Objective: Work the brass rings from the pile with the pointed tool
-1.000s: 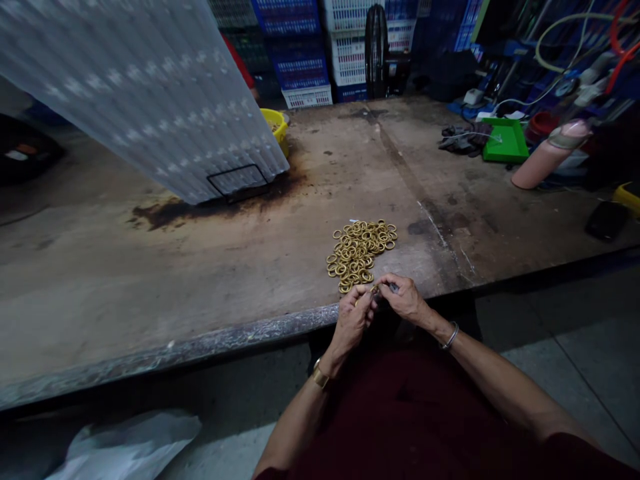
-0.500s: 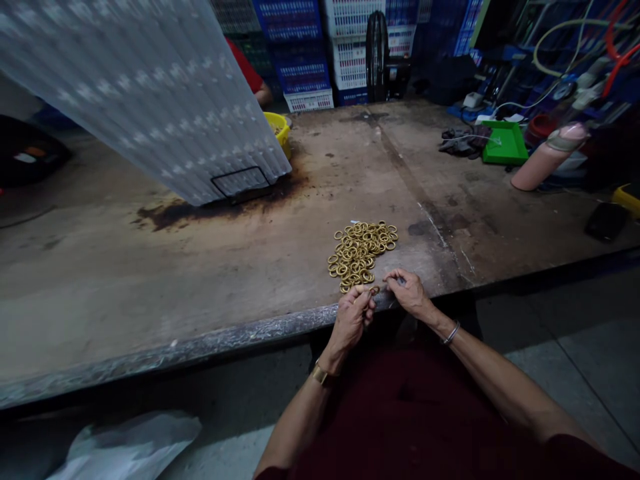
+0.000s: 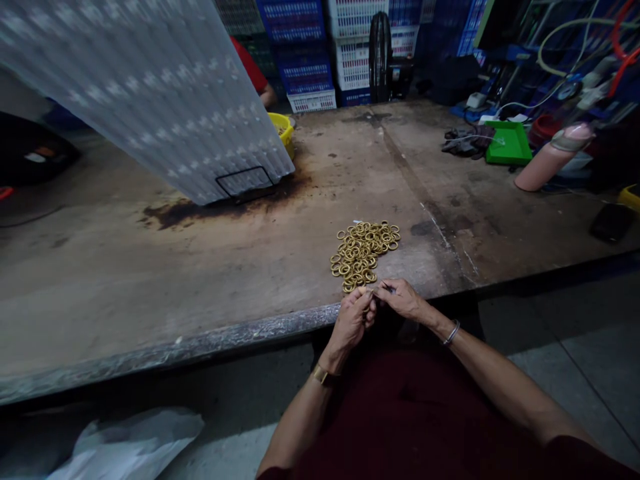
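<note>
At the table's front edge, my left hand [image 3: 354,317] is closed in a pinch on a brass-coloured ring, which the fingers mostly hide. My right hand [image 3: 404,300] meets it from the right, its thumb and fingers pressed together at the ring. Something thin and dark shows at the right fingertips, too small to name. Just beyond both hands lies a loose pile of brass-coloured rings [image 3: 363,252], several of them overlapping.
A leaning stack of translucent ribbed sheets [image 3: 200,113] stands on the wooden table [image 3: 240,267]. Behind it are a yellow basket [image 3: 286,130] and a person's red sleeve [image 3: 250,67]. A green tray [image 3: 507,143], a pink bottle [image 3: 550,160] and gloves [image 3: 467,141] lie to the right.
My right hand has moved left, closing the gap to my left hand, and its fingertips now meet the ring. The left hand keeps its pinch. The view has shifted slightly.
</note>
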`<state>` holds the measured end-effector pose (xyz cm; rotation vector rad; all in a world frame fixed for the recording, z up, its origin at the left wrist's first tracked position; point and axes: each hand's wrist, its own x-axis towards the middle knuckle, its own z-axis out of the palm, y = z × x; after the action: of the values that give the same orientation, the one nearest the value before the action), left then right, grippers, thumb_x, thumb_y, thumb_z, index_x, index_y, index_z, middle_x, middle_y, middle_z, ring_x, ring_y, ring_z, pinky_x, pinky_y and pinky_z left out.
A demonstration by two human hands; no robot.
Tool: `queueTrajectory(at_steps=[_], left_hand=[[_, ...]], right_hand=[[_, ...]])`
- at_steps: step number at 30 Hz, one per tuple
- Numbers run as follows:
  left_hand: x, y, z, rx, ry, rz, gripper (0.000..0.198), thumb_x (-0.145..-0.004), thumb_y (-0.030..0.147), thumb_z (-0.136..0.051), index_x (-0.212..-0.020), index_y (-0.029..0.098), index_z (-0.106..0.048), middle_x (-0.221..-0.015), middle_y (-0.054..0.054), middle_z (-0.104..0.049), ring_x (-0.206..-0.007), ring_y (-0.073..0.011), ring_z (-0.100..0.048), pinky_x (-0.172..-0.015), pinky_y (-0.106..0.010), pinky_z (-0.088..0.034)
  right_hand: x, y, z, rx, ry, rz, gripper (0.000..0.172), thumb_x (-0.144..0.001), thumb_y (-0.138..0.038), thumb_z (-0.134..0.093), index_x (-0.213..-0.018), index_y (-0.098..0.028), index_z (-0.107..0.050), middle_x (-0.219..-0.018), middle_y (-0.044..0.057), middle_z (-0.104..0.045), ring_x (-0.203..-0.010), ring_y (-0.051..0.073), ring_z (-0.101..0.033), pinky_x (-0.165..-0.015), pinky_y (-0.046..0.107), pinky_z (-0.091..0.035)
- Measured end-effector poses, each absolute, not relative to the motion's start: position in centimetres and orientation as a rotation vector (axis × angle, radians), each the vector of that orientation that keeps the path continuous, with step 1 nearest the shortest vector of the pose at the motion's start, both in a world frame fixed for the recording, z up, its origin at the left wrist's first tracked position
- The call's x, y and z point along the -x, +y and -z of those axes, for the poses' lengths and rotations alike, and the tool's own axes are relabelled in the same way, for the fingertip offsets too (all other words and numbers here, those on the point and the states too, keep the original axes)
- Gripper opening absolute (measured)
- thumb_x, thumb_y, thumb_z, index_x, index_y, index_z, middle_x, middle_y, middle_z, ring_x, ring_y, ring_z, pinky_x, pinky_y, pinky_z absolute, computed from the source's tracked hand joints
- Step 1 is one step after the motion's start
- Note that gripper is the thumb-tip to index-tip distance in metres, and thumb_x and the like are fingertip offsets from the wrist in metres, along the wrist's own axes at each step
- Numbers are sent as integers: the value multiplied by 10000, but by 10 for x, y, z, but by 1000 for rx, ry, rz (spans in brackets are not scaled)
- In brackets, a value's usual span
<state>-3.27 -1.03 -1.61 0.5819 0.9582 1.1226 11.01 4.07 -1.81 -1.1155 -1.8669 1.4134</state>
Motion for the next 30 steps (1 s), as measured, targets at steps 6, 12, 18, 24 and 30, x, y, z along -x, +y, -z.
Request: queueTrajectory(at_steps=[6, 12, 18, 24, 30], left_hand=[[31, -11, 15, -581, 966, -1114, 411, -653, 485, -736, -730, 160, -497, -543, 69, -486, -373, -17, -354, -359, -145, -235], [33, -11, 13, -558, 969, -1094, 396, -657, 466, -741, -771, 151, -531, -549, 63, -497, -393, -21, -372, -377, -147, -241], [37, -12, 14, -519, 953, -1124, 401, -660, 457, -745, -790, 146, -526, -565, 60, -502, -398, -23, -372, -367, -150, -231], [38, -11, 15, -464, 919, -1145, 411, -634, 433, -770, -793, 147, -521, -619, 34, -557, -428, -35, -428, -365, -148, -273], [41, -9, 15, -398, 879, -1110, 428, -609, 411, -799, -797, 149, -516, -694, -10, -633, -446, -44, -454, -370, -149, -288]], right_hand=[[-112, 39, 11, 1150, -1815, -1402, 316, -776, -442, -507, -614, -171, -528, -545, -48, -455, -514, 74, -369, -493, 200, -312], [-117, 39, 13, 1251, -1652, -1397, 321, -782, -454, -486, -596, -194, -500, -501, -48, -442, -457, 77, -358, -446, 206, -301], [-141, 51, 14, 1408, -1474, -1175, 321, -733, -471, -514, -579, -190, -524, -463, -49, -410, -422, 80, -347, -418, 216, -297], [-196, 62, 6, 1561, -1245, -904, 294, -698, -476, -522, -616, -194, -521, -488, -52, -404, -415, 79, -321, -413, 222, -278], [-268, 42, 12, 1774, -1375, -473, 292, -695, -457, -501, -586, -188, -534, -511, -33, -406, -492, 96, -352, -473, 232, -302]])
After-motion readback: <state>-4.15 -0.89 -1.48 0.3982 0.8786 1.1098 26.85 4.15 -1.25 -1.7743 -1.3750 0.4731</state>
